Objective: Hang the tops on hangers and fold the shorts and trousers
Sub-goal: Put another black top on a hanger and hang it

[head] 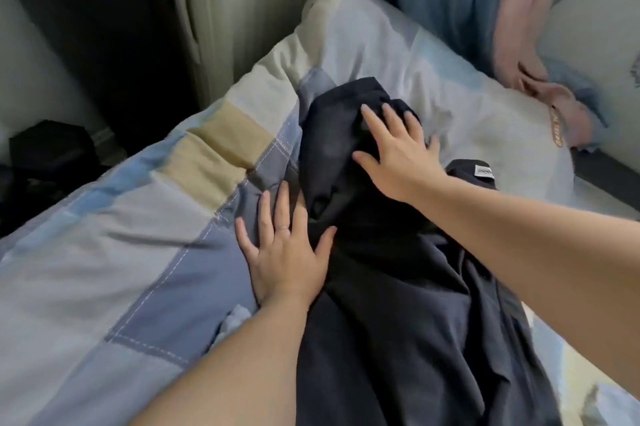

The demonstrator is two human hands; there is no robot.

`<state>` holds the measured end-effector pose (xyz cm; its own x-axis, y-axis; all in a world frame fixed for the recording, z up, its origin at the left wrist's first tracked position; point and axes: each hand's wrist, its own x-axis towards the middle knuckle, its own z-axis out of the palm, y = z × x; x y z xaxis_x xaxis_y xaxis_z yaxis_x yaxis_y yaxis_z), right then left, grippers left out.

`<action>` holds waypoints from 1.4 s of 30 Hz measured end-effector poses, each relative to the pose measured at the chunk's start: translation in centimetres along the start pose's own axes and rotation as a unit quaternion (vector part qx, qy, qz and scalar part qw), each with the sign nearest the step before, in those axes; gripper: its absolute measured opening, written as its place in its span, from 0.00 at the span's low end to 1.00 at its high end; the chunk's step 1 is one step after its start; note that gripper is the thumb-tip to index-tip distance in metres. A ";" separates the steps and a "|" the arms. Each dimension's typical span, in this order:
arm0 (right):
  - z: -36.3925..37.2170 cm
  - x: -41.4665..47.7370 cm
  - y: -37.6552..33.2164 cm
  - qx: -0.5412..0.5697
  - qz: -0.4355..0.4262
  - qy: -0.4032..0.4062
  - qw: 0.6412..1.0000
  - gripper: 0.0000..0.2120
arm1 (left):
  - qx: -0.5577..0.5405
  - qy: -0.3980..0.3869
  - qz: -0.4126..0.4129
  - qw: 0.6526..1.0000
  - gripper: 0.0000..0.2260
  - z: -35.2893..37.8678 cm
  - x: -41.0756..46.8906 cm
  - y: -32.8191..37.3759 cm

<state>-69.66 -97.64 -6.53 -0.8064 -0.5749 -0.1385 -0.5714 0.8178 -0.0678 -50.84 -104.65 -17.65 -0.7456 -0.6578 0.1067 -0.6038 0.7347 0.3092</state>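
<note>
Dark garment [381, 287] lies under flat, spread right hand [391, 145]; flat left hand [284, 252] at its edge.

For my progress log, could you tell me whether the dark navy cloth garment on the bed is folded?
Not neatly folded: the dark navy garment lies rumpled, far end bunched under the right hand.
</note>
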 end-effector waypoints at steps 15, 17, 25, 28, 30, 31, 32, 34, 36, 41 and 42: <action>8.2 5.2 0.1 0.172 -0.009 0.242 0.955 0.17 | 0.078 0.001 -0.006 0.997 0.26 1.2 1.0 0.7; 7.7 5.2 0.2 0.195 -0.006 0.243 0.950 0.14 | 0.078 -0.004 -0.010 0.997 0.26 1.0 1.1 0.9; 4.3 -1.3 1.2 0.145 -0.023 0.266 0.953 0.08 | 0.045 -0.008 -0.031 0.998 0.26 0.9 1.1 0.7; 3.7 -7.5 2.7 0.133 -0.003 0.271 0.953 0.07 | 0.028 0.007 -0.009 1.000 0.20 0.6 0.9 1.0; 4.0 -12.2 4.1 0.159 0.027 0.232 0.959 0.09 | 0.030 0.006 0.035 0.999 0.19 -0.2 -0.1 1.5; 4.3 -14.4 4.9 0.175 0.037 0.209 0.961 0.10 | 0.027 -0.004 0.063 0.998 0.20 -0.7 -1.0 1.7; 4.6 -16.5 5.7 0.189 0.040 0.191 0.963 0.11 | 0.015 -0.012 0.089 0.996 0.22 -1.0 -2.1 1.9; 4.6 -20.3 6.8 0.226 0.045 0.169 0.958 0.12 | -0.021 -0.029 0.144 0.989 0.23 -2.0 -5.4 2.4; 3.8 -23.9 7.0 0.294 0.064 0.158 0.940 0.12 | -0.050 -0.031 0.195 0.979 0.21 -3.3 -9.1 2.9; 2.0 -32.2 7.7 0.386 0.096 0.090 0.913 0.14 | -0.116 -0.050 0.184 0.975 0.17 -5.6 -17.6 4.7; 1.9 -33.9 8.1 0.383 0.102 0.076 0.915 0.13 | -0.122 -0.057 0.173 0.976 0.18 -6.0 -19.0 5.0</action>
<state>-46.70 -71.49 -4.27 -0.9290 -0.3587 -0.0908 -0.1794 0.6514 -0.7372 -37.99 -89.45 -12.45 -0.9281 -0.3438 0.1428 -0.2352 0.8389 0.4908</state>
